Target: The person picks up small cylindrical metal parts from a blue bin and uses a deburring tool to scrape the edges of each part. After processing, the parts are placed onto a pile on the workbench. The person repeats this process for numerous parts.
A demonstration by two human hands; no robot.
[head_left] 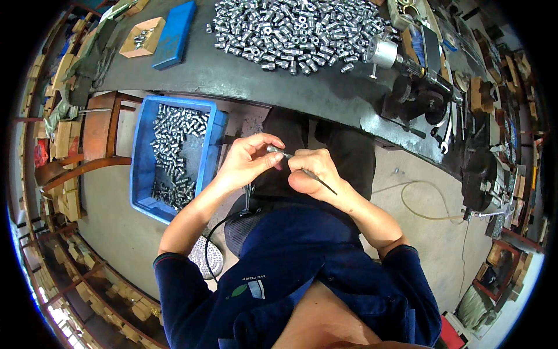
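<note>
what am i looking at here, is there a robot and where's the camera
No robot: this is a person working with two bare hands. The one picture comes from a wide fisheye camera on their head, looking down, so straight edges bend. The left hand pinches a small silver metal piece; the right hand holds a thin dark rod. On the long dark workbench lies a heap of small shiny metal fittings. The blue rectangular plastic crate at left holds more small metal parts.
</note>
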